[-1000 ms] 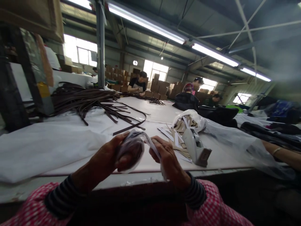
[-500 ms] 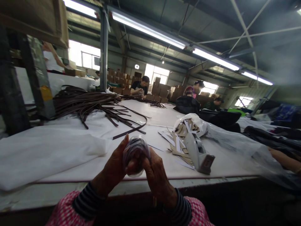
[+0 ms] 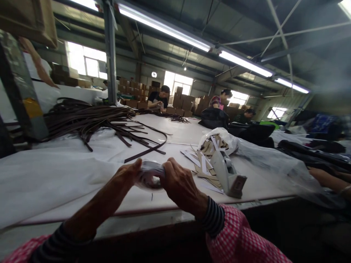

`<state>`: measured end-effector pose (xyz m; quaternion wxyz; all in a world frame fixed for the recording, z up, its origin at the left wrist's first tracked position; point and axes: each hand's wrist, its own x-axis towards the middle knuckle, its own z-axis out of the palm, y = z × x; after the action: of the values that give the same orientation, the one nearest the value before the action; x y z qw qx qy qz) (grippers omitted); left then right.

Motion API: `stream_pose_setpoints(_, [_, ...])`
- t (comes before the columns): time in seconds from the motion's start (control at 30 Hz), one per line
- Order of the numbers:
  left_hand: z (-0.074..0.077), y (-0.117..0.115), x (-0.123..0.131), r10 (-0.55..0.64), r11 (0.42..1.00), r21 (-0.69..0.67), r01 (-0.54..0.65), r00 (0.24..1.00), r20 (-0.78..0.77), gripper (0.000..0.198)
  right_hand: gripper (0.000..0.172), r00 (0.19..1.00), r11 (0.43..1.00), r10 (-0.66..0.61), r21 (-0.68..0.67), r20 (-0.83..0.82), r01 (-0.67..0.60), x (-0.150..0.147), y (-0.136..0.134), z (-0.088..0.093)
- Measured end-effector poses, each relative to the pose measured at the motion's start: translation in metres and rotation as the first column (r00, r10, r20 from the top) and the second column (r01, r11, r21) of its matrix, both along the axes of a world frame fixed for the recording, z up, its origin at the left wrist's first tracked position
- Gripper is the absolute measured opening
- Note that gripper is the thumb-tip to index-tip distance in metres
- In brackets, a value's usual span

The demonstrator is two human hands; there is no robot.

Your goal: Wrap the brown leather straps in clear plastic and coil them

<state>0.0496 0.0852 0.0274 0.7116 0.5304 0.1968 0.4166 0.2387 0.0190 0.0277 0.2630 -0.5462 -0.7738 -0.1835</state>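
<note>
Both my hands hold a rolled bundle wrapped in clear plastic [image 3: 149,174] just above the white table [image 3: 175,137]. My left hand [image 3: 126,176] grips its left end with the thumb on top. My right hand [image 3: 179,184] is curled over its right end, fingers closed round it. What is inside the wrap looks dark and coiled; I cannot make it out further. A grey tool with a dark square end [image 3: 229,171] lies to the right of my right hand.
A pile of dark brown straps [image 3: 90,118] covers the far left of the table. A plastic bag of paper strips [image 3: 216,142] lies mid-right. White cloth [image 3: 49,175] covers the left. Another person's forearm [image 3: 329,179] rests at right. Other people work at the far end.
The bundle has come down from upright in front of me to lying sideways lower over the table. My right hand has moved from beside it to over its right end.
</note>
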Motion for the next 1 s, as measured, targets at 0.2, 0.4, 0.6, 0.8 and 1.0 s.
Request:
stream_pose_setpoints(0.2, [0.019, 0.038, -0.03, -0.057, 0.894, 0.368, 0.257, 0.878, -0.475, 0.028, 0.015, 0.939, 0.985, 0.086, 0.11, 0.332, -0.129, 0.003, 0.034, -0.007])
stream_pose_setpoints(0.4, [-0.042, 0.046, -0.035, 0.119, 0.654, 0.653, 0.382, 0.801, -0.587, 0.023, 0.013, 0.909, 0.964, 0.254, -0.163, 0.331, -0.21, 0.007, 0.028, -0.049])
stream_pose_setpoints(0.6, [-0.062, 0.042, -0.033, 0.094, 0.472, 0.765, 0.438, 0.838, -0.537, 0.016, 0.045, 0.939, 0.833, 0.342, -0.449, -0.041, -0.323, 0.033, 0.012, -0.034])
stream_pose_setpoints(0.8, [-0.059, 0.065, -0.039, 0.079, 0.387, 0.797, 0.464, 0.844, -0.53, 0.019, 0.026, 0.943, 0.876, 0.328, -0.395, 0.064, -0.278, 0.034, 0.037, -0.033])
stream_pose_setpoints(1.0, [-0.043, 0.085, -0.038, 0.323, 0.228, 0.817, 0.529, 0.751, -0.576, 0.029, 0.005, 0.966, 0.925, 0.249, -0.312, 0.066, -0.217, 0.006, 0.052, -0.051])
